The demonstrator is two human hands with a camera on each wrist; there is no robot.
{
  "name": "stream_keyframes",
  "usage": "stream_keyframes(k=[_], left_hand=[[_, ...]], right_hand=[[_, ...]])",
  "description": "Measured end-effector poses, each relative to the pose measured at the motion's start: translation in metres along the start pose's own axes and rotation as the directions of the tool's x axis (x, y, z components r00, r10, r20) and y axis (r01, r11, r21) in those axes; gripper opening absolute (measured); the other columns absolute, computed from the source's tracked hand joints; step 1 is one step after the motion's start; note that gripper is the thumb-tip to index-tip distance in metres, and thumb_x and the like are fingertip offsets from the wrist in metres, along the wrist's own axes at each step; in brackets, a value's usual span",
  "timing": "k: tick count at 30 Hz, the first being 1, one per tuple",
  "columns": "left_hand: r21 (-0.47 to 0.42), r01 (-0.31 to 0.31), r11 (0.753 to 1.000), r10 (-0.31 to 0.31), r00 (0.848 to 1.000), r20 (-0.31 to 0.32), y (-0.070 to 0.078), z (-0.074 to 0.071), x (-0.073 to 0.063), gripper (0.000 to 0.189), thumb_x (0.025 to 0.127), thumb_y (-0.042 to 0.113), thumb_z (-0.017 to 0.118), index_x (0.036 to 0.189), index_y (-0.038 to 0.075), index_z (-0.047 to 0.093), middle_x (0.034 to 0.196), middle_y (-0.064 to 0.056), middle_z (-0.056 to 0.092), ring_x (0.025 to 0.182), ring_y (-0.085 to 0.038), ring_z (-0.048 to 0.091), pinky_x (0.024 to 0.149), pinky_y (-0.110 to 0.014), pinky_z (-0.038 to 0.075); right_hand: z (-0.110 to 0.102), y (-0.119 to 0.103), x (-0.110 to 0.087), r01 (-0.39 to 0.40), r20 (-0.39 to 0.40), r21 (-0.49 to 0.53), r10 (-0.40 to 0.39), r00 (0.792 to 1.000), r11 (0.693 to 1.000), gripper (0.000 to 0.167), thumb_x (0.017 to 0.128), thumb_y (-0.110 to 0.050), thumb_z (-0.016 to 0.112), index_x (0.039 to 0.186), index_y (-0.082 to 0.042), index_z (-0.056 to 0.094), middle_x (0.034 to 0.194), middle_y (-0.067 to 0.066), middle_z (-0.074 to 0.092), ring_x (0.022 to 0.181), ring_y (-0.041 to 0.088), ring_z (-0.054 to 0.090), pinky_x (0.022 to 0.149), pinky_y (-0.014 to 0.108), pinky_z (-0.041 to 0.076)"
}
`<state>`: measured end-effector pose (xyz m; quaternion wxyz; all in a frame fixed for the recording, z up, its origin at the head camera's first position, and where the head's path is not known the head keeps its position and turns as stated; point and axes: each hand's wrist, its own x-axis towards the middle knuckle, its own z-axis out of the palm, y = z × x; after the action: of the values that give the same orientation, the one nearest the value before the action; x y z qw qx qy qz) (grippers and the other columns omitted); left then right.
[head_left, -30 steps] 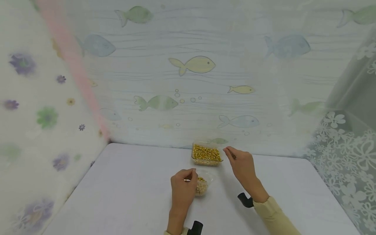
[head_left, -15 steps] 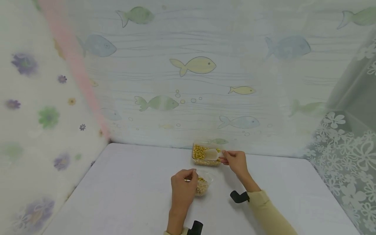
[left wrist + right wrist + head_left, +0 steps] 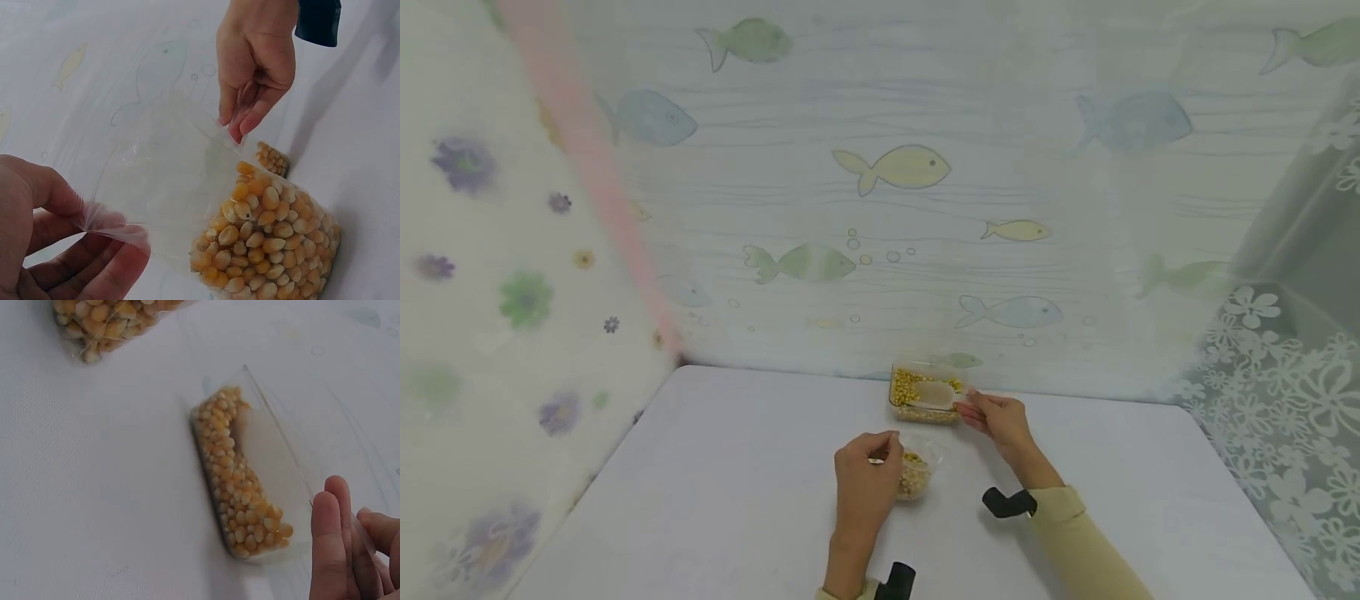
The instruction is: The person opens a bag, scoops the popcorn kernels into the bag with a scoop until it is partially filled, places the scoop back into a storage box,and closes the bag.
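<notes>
My left hand pinches the top edge of a clear plastic bag, holding its mouth up. Corn kernels fill the lower part of the bag, which stands on the table. With thumb and fingers, my right hand holds the handle end of a translucent scoop. The scoop's wide end lies among the kernels in a clear rectangular container behind the bag. In the right wrist view, kernels are heaped along one side of the scoop.
A white-covered table carries both the bag and the container. Close behind the container rises a fish-print curtain. Flower-print fabric hangs at the left, with sheer lace at the right.
My right hand has moved left from beside the container and brought the scoop into the kernels, where it now sits slightly lower. My left hand keeps its hold on the bag.
</notes>
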<state>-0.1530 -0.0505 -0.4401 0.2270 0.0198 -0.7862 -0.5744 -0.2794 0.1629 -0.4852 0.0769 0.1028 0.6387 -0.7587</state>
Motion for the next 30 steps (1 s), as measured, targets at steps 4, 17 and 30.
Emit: stream_keyframes(k=[4,17,30], left_hand=[[-0.001,-0.018,1.000,0.018,1.000,0.004,-0.002,0.000,-0.001,0.015,0.089,-0.002,0.070,0.088,0.008,0.082,0.073,0.002,0.071,0.069,-0.009,0.065,0.060,-0.022,0.055],[0.024,-0.078,0.997,0.075,0.992,0.101,-0.008,-0.008,0.001,0.014,0.090,-0.002,0.068,0.089,0.003,0.080,0.077,-0.002,0.071,0.070,-0.011,0.068,0.060,-0.022,0.056],[-0.032,-0.139,0.990,0.142,0.940,0.311,-0.011,-0.018,0.011,0.013,0.091,-0.002,0.066,0.095,0.001,0.078,0.086,-0.012,0.074,0.077,-0.014,0.071,0.064,-0.020,0.058]], right_hand=[[0.002,-0.001,-0.005,-0.010,-0.009,0.035,0.010,1.000,0.999,0.051,0.104,-0.013,0.059,0.141,0.019,0.044,0.085,0.003,0.077,0.076,0.005,0.074,0.075,0.020,0.059],[0.000,-0.001,-0.009,-0.039,-0.006,0.150,0.040,0.999,0.988,0.054,0.105,-0.014,0.057,0.144,0.018,0.039,0.085,0.002,0.076,0.078,0.007,0.074,0.081,0.022,0.059],[0.007,0.002,-0.009,0.089,-0.072,0.118,-0.080,0.994,0.989,0.048,0.104,-0.011,0.058,0.137,0.021,0.046,0.078,0.000,0.075,0.072,0.006,0.074,0.075,0.022,0.060]])
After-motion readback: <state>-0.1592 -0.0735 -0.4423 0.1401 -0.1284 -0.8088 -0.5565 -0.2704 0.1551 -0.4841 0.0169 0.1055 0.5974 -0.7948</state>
